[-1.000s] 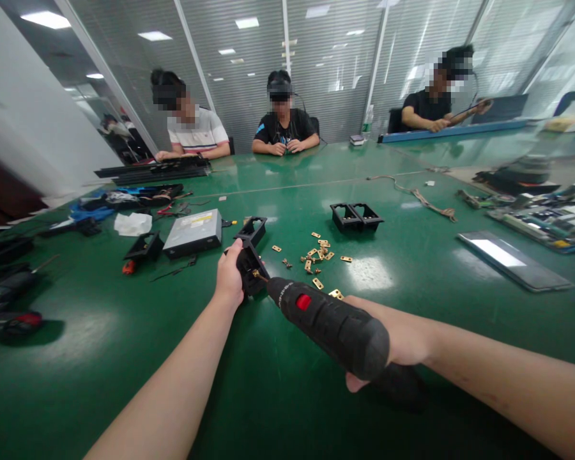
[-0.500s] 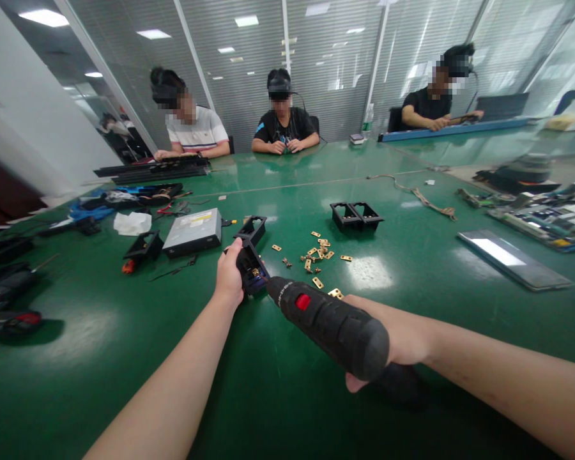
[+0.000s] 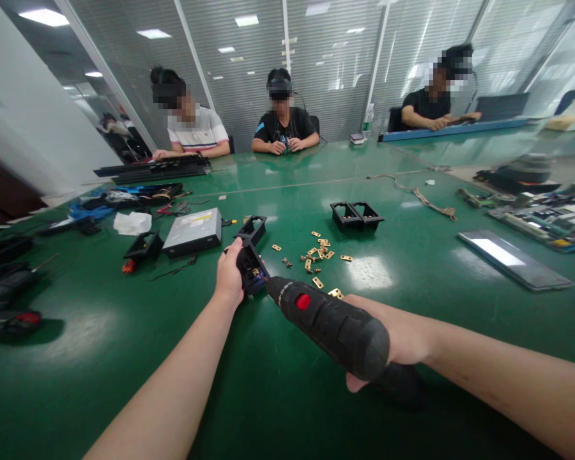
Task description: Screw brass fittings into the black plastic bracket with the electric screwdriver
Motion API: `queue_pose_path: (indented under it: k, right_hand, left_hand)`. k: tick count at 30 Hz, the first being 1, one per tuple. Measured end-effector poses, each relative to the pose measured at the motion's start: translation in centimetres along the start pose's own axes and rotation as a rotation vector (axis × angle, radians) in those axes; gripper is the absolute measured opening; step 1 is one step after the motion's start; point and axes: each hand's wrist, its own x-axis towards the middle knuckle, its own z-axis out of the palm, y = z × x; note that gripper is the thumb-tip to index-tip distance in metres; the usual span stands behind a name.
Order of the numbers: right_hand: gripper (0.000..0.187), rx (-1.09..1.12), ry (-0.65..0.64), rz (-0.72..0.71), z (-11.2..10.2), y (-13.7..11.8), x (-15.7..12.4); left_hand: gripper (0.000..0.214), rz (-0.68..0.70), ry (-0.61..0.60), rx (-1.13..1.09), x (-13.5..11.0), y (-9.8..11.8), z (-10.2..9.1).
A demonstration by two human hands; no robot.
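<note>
Glossy green table (image 3: 412,306), left hand (image 3: 229,275) clenched round black plastic frame (image 3: 250,263), small brass part (image 3: 255,273) inside, right hand (image 3: 402,342) grasping black electric screwdriver (image 3: 330,322).

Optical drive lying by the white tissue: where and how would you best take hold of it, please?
The optical drive lies flat, with a black bracket close at its left corner; so likely across its right end, from above, thumb on the near face, fingers on the far one.
</note>
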Motion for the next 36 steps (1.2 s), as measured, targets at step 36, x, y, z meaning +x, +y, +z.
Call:
queue_pose_path:
  k: [36]
  right_hand:
    - [0.052, -0.032, 0.021, 0.0, 0.09, -0.44, -0.3]
  left_hand:
    - [0.049, -0.024, 0.008, -0.011, -0.03, 0.21, 0.07]
